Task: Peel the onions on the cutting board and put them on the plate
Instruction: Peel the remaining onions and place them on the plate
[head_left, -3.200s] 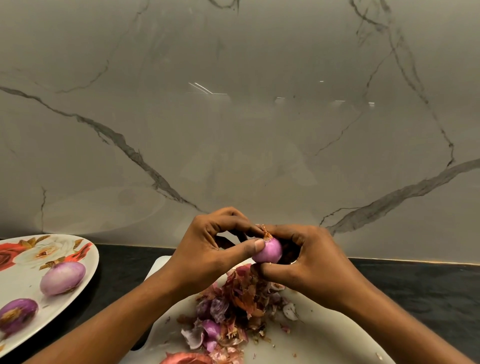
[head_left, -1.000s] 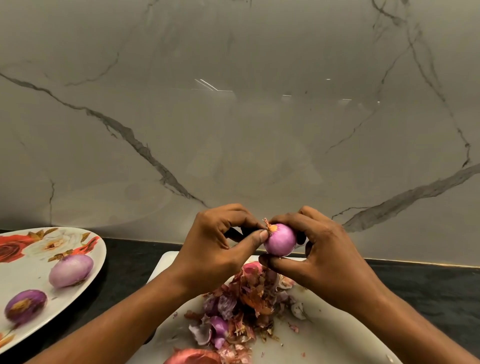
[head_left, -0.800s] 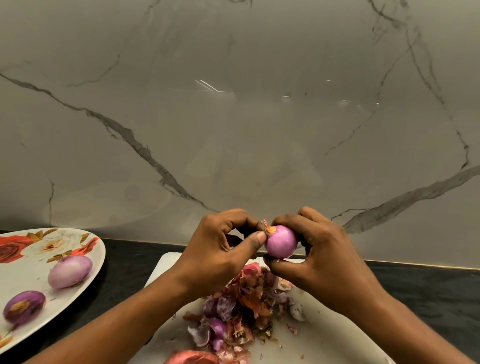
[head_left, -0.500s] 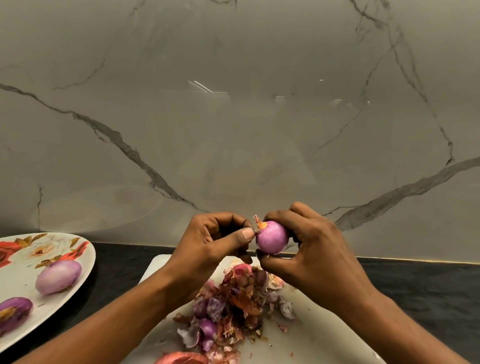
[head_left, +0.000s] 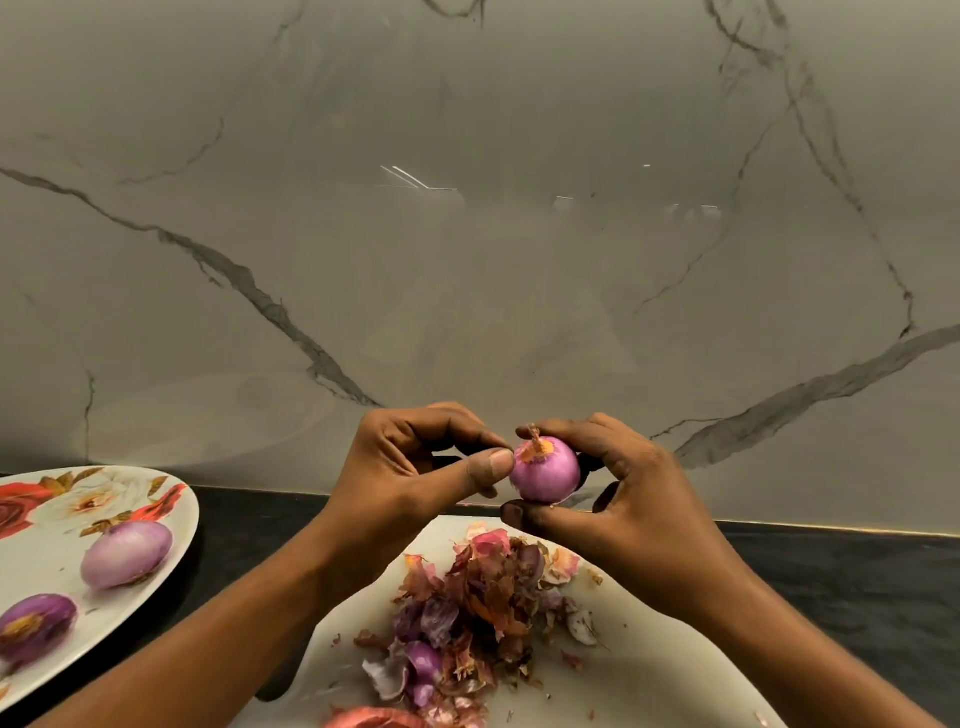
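Note:
A small pink-purple onion (head_left: 548, 472) with an orange stub on top is held above the white cutting board (head_left: 649, 670). My right hand (head_left: 623, 499) grips it between thumb below and fingers behind. My left hand (head_left: 415, 478) has its thumb and forefinger pinched at the onion's top left edge, by the stub. On the floral plate (head_left: 47, 561) at the left lie two peeled onions, a pale one (head_left: 126, 554) and a darker purple one (head_left: 35, 626).
A heap of onion skins (head_left: 467, 608) covers the middle of the cutting board, with an unpeeled onion (head_left: 374, 719) at the bottom edge. The board and plate sit on a dark countertop (head_left: 857, 587). A marble wall (head_left: 467, 234) rises just behind.
Both hands have lifted the onion a little higher above the board and turned it slightly. The left thumb and forefinger stay pinched at its top.

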